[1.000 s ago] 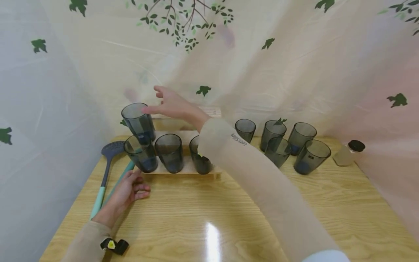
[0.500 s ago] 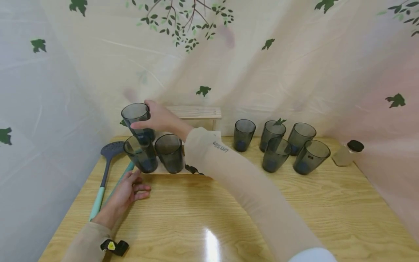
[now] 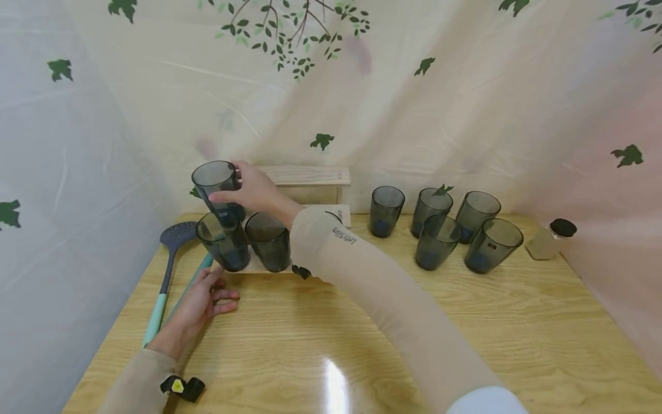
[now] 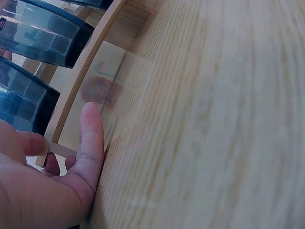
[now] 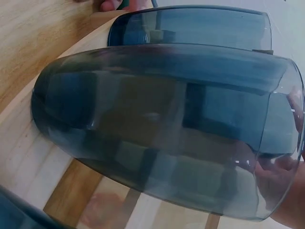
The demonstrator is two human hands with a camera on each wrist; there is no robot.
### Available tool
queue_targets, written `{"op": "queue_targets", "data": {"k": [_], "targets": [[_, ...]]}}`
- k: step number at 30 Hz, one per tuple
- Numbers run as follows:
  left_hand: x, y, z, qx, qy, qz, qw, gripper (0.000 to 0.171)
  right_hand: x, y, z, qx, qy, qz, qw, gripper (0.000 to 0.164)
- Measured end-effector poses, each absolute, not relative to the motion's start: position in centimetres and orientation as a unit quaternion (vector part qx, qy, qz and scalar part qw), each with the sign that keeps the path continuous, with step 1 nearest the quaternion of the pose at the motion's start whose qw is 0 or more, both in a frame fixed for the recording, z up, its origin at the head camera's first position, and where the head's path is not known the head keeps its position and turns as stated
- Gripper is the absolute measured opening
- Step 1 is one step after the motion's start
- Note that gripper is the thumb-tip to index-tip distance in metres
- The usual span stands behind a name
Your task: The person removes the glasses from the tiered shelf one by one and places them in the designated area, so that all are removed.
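With my right hand (image 3: 253, 187) I grip a smoke-grey tumbler (image 3: 217, 185) near its rim, thumb in front and fingers behind. It stands at the raised back left of a wooden rack (image 3: 315, 176). Below it, a front left tumbler (image 3: 223, 244) and a middle tumbler (image 3: 269, 242) stand on the lower tier; a third is mostly hidden by my sleeve. In the right wrist view, the middle tumbler (image 5: 143, 124) covers most of the held one. My left hand (image 3: 195, 305) holds the rack's front left corner; in the left wrist view, fingers (image 4: 31, 143) touch the shelf end.
Several more tumblers (image 3: 437, 244) stand on the table (image 3: 289, 345) at the right. Beyond them is a small jar (image 3: 549, 241) with a black lid. A slotted turner (image 3: 170, 259) and another teal handle lie by my left arm. A leaf-patterned curtain (image 3: 414, 103) hangs behind.
My right hand has come down from above the rack and closed its fingers round the back left tumbler. The left hand has stayed at the rack corner.
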State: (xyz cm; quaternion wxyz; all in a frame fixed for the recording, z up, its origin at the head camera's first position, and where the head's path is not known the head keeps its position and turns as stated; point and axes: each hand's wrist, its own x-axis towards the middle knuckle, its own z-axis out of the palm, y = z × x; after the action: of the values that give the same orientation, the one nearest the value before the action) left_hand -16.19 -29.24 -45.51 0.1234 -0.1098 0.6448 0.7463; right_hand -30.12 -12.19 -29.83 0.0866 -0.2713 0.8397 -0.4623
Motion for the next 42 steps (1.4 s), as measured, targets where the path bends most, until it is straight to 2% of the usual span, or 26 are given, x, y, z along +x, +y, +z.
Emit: {"op": "queue_targets", "data": {"k": [7,27,35,42], "targets": [[-16.1,-29.2,-45.4,-0.112,0.641,0.749,0.127,0.029,-30.0,-12.0,-30.1,-0.270,0.831,-0.479,0.089,0.081],[-16.2,-29.3,-45.2,-0.108,0.641,0.749,0.129,0.032,-30.1,-11.7,-30.1,-0.266,0.830,-0.483,0.076,0.083],[-16.3,-29.1,-45.4,-0.104,0.645,0.747,0.124,0.033,-30.0,-8.8,-29.0,-0.256,0.803,-0.533,0.071,0.078],[-16.4,-29.1,-45.5,-0.104,0.647,0.746,0.124,0.032,-29.7,-3.8,-26.5,-0.254,0.749,-0.607,0.073,0.080]]}}
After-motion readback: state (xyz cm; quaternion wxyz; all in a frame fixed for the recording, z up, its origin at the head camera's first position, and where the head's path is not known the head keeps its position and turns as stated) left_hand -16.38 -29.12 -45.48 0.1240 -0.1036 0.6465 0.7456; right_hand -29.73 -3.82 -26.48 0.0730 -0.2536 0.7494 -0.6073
